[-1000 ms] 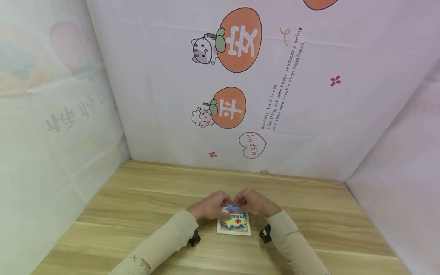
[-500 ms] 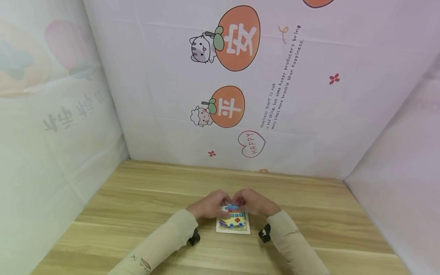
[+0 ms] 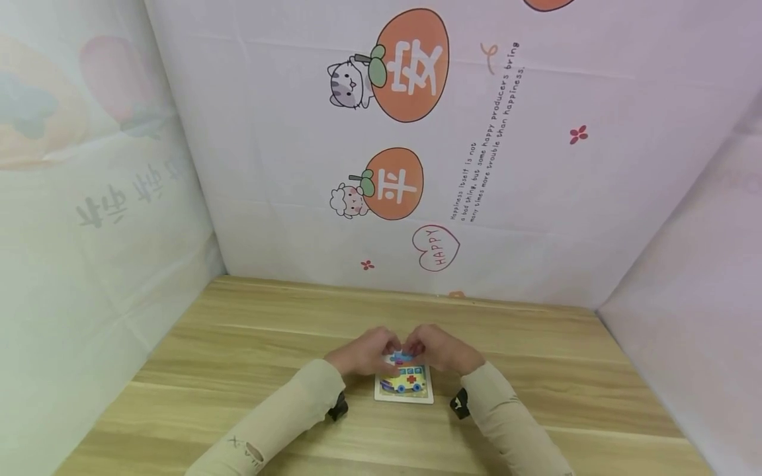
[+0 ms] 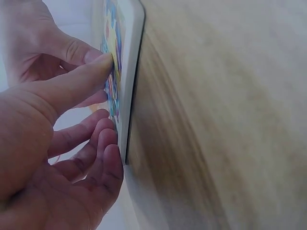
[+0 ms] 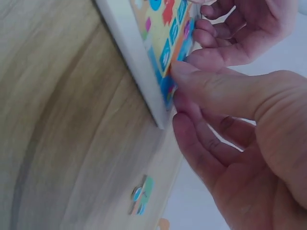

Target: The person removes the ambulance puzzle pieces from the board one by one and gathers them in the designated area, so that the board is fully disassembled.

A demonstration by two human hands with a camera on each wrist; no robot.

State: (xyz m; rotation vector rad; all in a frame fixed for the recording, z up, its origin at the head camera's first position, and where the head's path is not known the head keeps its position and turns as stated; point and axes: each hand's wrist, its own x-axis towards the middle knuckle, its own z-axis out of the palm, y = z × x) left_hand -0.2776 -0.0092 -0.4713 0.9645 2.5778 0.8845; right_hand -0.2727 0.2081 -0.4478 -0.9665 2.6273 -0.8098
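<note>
A white-framed jigsaw puzzle (image 3: 405, 400) with a yellow ambulance picture lies on the wooden table. Both hands meet over its far part, around a blue puzzle piece (image 3: 402, 357). My left hand (image 3: 369, 350) has its thumb pressed on the picture, its other fingers curled at the board's far end in the left wrist view. From the other side, my right hand (image 3: 442, 348) sets its thumb tip beside the blue strip, fingers bent behind it. Thumbs and fingers appear to pinch the blue piece; its outline is largely covered by the fingers.
In the right wrist view a small green piece with blue wheels (image 5: 141, 195) lies on the table beyond the board. White printed cloth (image 3: 286, 165) stands behind the table's far edge and on both sides. A black wrist device (image 3: 460, 403) sits under the right sleeve.
Both hands stay at the far part of the puzzle, with only slight finger shifts. The head view has tilted a little.
</note>
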